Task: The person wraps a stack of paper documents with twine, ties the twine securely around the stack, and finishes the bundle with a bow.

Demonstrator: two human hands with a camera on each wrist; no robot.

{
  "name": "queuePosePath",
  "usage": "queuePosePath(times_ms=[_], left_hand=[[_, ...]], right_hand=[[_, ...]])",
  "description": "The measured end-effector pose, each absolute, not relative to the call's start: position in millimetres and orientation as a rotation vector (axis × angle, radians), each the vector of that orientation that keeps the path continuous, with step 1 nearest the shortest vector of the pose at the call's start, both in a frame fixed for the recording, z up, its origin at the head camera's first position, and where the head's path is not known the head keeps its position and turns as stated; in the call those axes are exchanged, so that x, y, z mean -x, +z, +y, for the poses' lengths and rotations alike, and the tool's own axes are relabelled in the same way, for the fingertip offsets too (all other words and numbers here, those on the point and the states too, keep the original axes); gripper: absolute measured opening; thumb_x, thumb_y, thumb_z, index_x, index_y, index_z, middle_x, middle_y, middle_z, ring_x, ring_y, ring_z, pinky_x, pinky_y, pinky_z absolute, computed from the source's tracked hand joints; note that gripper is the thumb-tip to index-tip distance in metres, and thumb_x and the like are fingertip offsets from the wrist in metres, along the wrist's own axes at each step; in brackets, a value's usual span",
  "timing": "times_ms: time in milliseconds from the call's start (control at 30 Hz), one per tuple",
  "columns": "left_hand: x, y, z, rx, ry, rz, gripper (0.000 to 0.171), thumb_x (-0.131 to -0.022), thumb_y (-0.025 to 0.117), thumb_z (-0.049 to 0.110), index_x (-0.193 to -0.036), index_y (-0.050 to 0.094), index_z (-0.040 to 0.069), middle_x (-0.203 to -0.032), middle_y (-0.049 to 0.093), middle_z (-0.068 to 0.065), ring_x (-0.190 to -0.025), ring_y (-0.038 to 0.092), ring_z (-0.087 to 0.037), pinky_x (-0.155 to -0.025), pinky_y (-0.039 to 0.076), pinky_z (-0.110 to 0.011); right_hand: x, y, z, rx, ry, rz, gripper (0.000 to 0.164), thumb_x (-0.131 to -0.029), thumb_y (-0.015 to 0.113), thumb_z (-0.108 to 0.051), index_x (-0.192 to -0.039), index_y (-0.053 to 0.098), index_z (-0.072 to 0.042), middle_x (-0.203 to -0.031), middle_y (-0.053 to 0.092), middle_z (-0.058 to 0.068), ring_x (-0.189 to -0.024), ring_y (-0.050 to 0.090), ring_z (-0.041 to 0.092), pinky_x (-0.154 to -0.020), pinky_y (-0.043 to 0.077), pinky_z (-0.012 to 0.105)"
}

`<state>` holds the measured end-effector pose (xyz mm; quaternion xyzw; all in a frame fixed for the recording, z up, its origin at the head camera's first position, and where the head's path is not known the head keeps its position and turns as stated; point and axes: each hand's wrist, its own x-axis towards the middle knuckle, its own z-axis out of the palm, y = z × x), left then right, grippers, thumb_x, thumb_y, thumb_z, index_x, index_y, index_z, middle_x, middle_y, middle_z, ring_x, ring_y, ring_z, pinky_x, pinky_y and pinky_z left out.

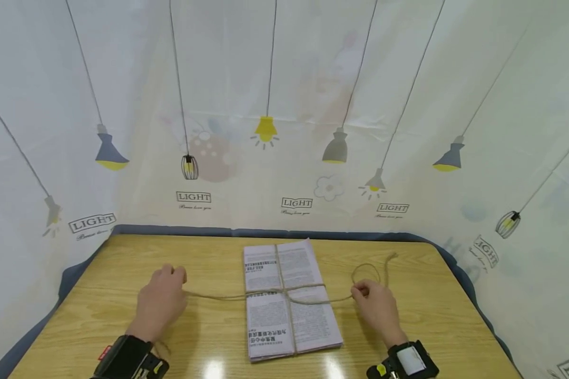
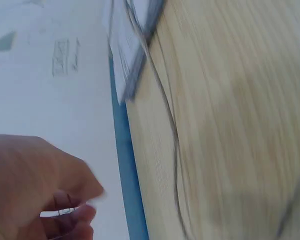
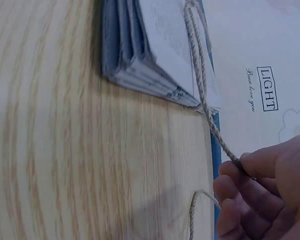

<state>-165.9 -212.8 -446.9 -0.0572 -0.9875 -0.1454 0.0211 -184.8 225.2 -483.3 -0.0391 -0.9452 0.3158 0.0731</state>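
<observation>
A stack of folded newspapers (image 1: 265,316) lies on the table, with twine (image 1: 284,291) crossing over it both ways and meeting near its middle. My right hand (image 1: 374,305) pinches the twine between thumb and forefinger at the right of the stack; a loose tail curls beyond it. To the left, my left hand (image 1: 163,297) is above the table with fingers loosely bent. In the left wrist view, the left-side twine (image 2: 172,125) runs past the left hand (image 2: 45,185), apart from the fingertips. That view is blurred.
The wooden table (image 1: 208,252) has a dark blue edge (image 1: 265,232) along its back and sides. Behind stands a pale cloth (image 1: 237,79) printed with hanging lamps. Both wrists wear black straps with cameras.
</observation>
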Motion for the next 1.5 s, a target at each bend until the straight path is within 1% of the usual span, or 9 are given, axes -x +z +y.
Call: queuePosePath(times_ms=[200,367,467,667,800,933,1100,1233,1500], left_hand=[[166,-474,-153,-0.268,-1.674,-2.990,0.033,-0.101,0.050,0.032,-0.103,0.066,0.003,-0.075,0.061,-0.004,-0.059,0.049,-0.014,-0.055,0.037,-0.027],[164,-497,-118,-0.667,-2.312,-2.529,0.037,-0.100,0.050,0.029,-0.110,0.059,-0.005,-0.071,0.060,0.001,-0.055,0.055,-0.006,-0.047,0.041,-0.018],[166,-501,-110,-0.768,-2.481,-2.242,0.032,-0.100,0.052,0.028,-0.103,0.058,-0.004,-0.065,0.057,0.004,-0.051,0.053,-0.003,-0.044,0.039,-0.015],[177,-499,-107,-0.843,-2.692,-1.804,0.031,-0.100,0.054,0.029,-0.075,0.053,0.011,-0.060,0.051,0.008,-0.052,0.049,-0.001,-0.045,0.036,-0.013],[183,-499,-103,-0.793,-2.691,-1.742,0.024,-0.103,0.048,0.029,-0.093,0.053,0.008,-0.065,0.043,0.009,-0.058,0.045,-0.002,-0.047,0.035,-0.014],[183,-501,-98,-0.718,-2.610,-1.801,0.023,-0.105,0.040,0.025,-0.109,0.051,0.005,-0.077,0.042,0.005,-0.069,0.044,-0.007,-0.055,0.039,-0.020],[180,-503,-97,-0.613,-2.616,-1.748,0.022,-0.107,0.032,0.024,-0.104,0.047,0.008,-0.094,0.055,0.002,-0.082,0.048,-0.010,-0.065,0.041,-0.024],[180,-506,-102,-0.583,-2.664,-1.738,0.022,-0.108,0.028,0.026,-0.105,0.042,0.009,-0.095,0.055,0.003,-0.082,0.047,-0.010,-0.065,0.039,-0.024],[182,-509,-115,-0.650,-2.531,-1.891,0.021,-0.107,0.031,0.023,-0.104,0.042,0.005,-0.087,0.055,0.003,-0.079,0.051,-0.010,-0.064,0.044,-0.024]], right_hand=[[184,-486,224,0.141,1.082,-2.763,0.016,-0.094,0.063,-0.017,-0.104,0.067,-0.004,-0.083,0.071,0.006,-0.068,0.059,0.011,-0.058,0.042,0.024],[184,-486,223,0.232,1.186,-2.727,0.035,-0.096,0.061,-0.017,-0.121,0.045,0.002,-0.088,0.072,0.012,-0.072,0.061,0.014,-0.059,0.041,0.026],[184,-487,223,0.309,1.282,-2.683,0.042,-0.096,0.061,-0.017,-0.124,0.036,0.002,-0.093,0.073,0.016,-0.075,0.065,0.016,-0.063,0.042,0.026],[184,-487,227,0.452,1.632,-2.518,0.050,-0.096,0.062,-0.016,-0.132,0.036,0.007,-0.110,0.069,0.026,-0.084,0.072,0.016,-0.071,0.054,0.025],[185,-488,228,0.484,1.897,-2.379,0.046,-0.099,0.056,-0.012,-0.137,0.039,0.010,-0.119,0.065,0.027,-0.085,0.070,0.006,-0.077,0.056,0.024],[189,-491,226,0.484,2.154,-2.213,0.039,-0.105,0.044,-0.020,-0.133,0.046,0.007,-0.111,0.066,0.011,-0.089,0.064,0.003,-0.083,0.054,0.022],[191,-490,225,0.431,2.634,-1.755,0.035,-0.106,0.031,-0.035,-0.114,0.052,-0.008,-0.098,0.062,-0.001,-0.101,0.064,0.012,-0.101,0.049,0.033],[191,-489,226,0.397,2.835,-1.504,0.031,-0.106,0.030,-0.036,-0.095,0.050,-0.014,-0.084,0.056,-0.003,-0.087,0.061,0.010,-0.106,0.045,0.037],[189,-495,225,0.476,2.687,-1.724,0.026,-0.108,0.029,-0.028,-0.093,0.045,-0.013,-0.072,0.045,-0.005,-0.070,0.053,0.008,-0.097,0.051,0.036]])
